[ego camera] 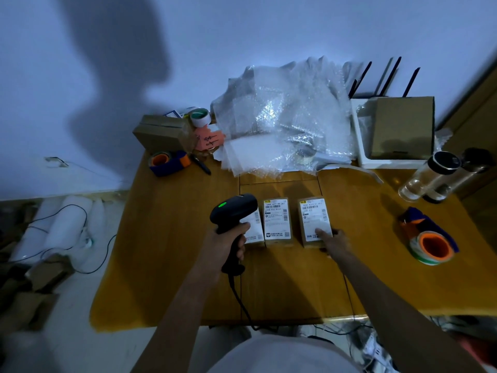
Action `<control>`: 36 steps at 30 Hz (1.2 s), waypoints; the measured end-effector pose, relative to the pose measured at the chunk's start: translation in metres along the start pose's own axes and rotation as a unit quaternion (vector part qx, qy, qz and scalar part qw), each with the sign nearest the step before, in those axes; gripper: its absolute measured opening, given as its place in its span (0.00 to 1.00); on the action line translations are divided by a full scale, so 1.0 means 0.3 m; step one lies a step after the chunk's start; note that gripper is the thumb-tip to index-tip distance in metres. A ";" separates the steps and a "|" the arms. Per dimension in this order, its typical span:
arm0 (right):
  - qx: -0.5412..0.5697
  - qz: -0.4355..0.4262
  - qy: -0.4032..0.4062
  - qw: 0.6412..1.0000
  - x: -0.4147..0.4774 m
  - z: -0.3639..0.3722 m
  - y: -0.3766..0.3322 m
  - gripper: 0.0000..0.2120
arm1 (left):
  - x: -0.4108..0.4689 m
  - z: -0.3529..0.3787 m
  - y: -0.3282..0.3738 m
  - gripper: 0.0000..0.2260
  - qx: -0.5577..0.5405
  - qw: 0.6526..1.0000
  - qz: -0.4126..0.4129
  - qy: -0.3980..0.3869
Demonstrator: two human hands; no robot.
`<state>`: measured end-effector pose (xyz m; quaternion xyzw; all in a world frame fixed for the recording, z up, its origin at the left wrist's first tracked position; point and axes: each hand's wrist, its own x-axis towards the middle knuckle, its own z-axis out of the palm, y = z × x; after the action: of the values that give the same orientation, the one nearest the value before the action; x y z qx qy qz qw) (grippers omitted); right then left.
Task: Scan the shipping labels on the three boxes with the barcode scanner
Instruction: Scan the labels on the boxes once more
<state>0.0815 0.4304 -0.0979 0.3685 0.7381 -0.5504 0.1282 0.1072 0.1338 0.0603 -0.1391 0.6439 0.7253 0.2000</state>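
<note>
The left hand (228, 244) is wrapped tight around the grip of the black pistol-shaped plastic barcode scanner (233, 211), whose head, with a green light showing, hangs over the leftmost of three small brown cardboard boxes with white shipping labels. That left box (255, 230) is partly hidden by the scanner; the middle box (277, 222) touches or nearly touches it, and the right box (315, 220) sits a little apart, all in a row on the yellow wooden table (172, 238). The right hand (334, 239) rests on the right box's near end, fingers (322, 234) extended, not clamped. The boxes look light and stiff (likely to slide if nudged), so pinning a near edge seems sensible. The scanner's cable (239, 300) trails off the table edge.
</note>
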 end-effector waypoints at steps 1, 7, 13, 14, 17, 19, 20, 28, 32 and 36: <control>-0.018 -0.002 0.003 1.000 0.010 0.005 0.001 0.35 | -0.004 0.003 0.003 0.09 -0.001 1.000 0.002 0.004; -0.148 -0.039 0.010 0.988 0.068 0.023 0.037 0.43 | -0.008 -0.002 0.006 0.10 0.004 0.999 -0.018 0.033; -0.224 -0.068 0.002 0.972 -0.007 0.043 -0.017 0.39 | -0.005 -0.015 -0.002 0.11 -0.006 0.999 -0.022 0.035; -0.233 -0.070 0.001 0.970 -0.010 0.046 -0.022 0.37 | -0.005 -0.017 -0.003 0.11 -0.007 0.999 -0.022 0.035; -0.246 -0.080 0.002 0.966 -0.005 0.054 -0.022 0.37 | -0.008 -0.019 -0.002 0.11 -0.014 0.999 -0.025 0.044; -0.254 -0.079 0.011 0.964 -0.006 0.060 -0.025 0.37 | -0.009 -0.021 -0.001 0.11 -0.017 0.998 -0.030 0.051; -0.262 -0.080 0.024 0.961 -0.009 0.063 -0.030 0.37 | -0.009 -0.023 -0.001 0.10 -0.018 0.998 -0.030 0.052; -0.322 -0.295 0.093 0.895 -0.091 0.158 -0.127 0.25 | -0.013 -0.034 -0.010 0.10 -0.018 0.998 -0.032 0.051; -0.380 -0.393 -0.008 0.838 -0.141 0.259 -0.169 0.25 | -0.016 -0.042 -0.011 0.10 -0.014 0.998 -0.031 0.048; -0.503 -0.435 -0.119 0.737 -0.173 0.366 -0.176 0.29 | -0.025 -0.044 -0.014 0.10 -0.005 0.998 -0.031 0.047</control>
<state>0.0577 0.3034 -0.0687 -0.1798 0.9660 -0.1343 0.1281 0.1149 0.1204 0.0584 -0.1935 0.6445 0.7146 0.1912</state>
